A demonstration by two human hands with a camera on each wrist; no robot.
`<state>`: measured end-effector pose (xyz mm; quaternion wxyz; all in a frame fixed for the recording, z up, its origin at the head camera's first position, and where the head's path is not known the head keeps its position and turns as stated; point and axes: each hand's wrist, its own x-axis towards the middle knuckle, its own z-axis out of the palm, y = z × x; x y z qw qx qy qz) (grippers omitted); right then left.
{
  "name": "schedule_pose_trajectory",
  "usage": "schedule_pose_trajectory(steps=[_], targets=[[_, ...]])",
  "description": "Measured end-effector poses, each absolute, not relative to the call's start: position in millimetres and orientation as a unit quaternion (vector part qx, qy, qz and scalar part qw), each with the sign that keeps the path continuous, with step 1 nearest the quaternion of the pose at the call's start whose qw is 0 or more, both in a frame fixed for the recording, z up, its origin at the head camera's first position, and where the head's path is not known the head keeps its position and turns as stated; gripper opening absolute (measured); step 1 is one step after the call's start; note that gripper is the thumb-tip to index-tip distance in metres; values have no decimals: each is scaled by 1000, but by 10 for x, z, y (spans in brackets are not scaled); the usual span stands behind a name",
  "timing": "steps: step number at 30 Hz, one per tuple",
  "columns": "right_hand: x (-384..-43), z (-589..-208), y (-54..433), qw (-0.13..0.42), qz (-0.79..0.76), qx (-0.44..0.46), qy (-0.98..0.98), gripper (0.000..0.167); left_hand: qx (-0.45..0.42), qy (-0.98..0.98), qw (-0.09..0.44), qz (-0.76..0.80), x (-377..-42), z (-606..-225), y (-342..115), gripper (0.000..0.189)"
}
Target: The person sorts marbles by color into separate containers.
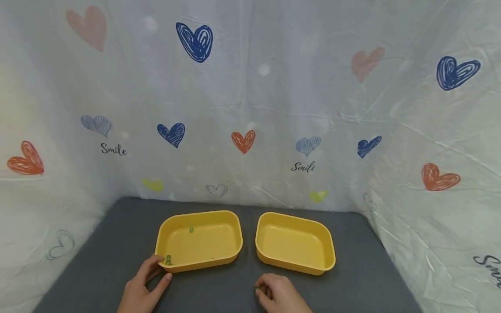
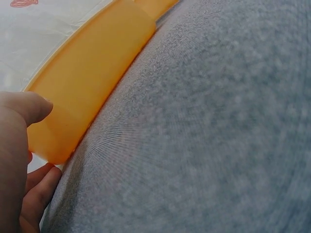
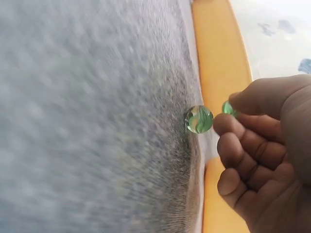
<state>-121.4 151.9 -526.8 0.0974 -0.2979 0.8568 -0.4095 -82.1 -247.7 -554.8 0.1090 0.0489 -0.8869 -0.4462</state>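
Note:
My left hand (image 1: 141, 284) grips the near left corner of the left yellow tray (image 1: 233, 257), thumb on its front wall (image 2: 92, 73). Inside that tray, green marbles (image 1: 168, 260) sit at the near left corner, and another marble (image 1: 191, 230) lies toward the back. My right hand (image 1: 279, 290) is low over the table, in front of the gap between the trays. In the right wrist view its thumb and forefinger pinch a green marble (image 3: 227, 108), partly hidden. A clear, green-swirled marble (image 3: 199, 119) shows just beyond the fingertips, apparently on the cloth.
The right yellow tray (image 1: 293, 262), with no marbles visible in it, stands a short gap from the left one. Grey cloth (image 1: 219, 291) covers the table. A white curtain (image 1: 250, 87) printed with hearts hangs behind and along both sides.

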Motion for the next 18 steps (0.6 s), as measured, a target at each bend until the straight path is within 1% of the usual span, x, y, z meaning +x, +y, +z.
schedule_pose_trajectory(steps=[5,11,18], targets=[[-1222,-5185,1440,88,-416,-291,857,8,46,-889,102,-445,-804,-5544,-2500,50],[-1247,-5106,1383,59,-445,-299,842,3,41,-888,107,-445,-816,-5551,-2484,50],[-1299,-5034,1270,57,-483,-290,824,7,41,-889,113,-441,-818,-5562,-2480,50]])
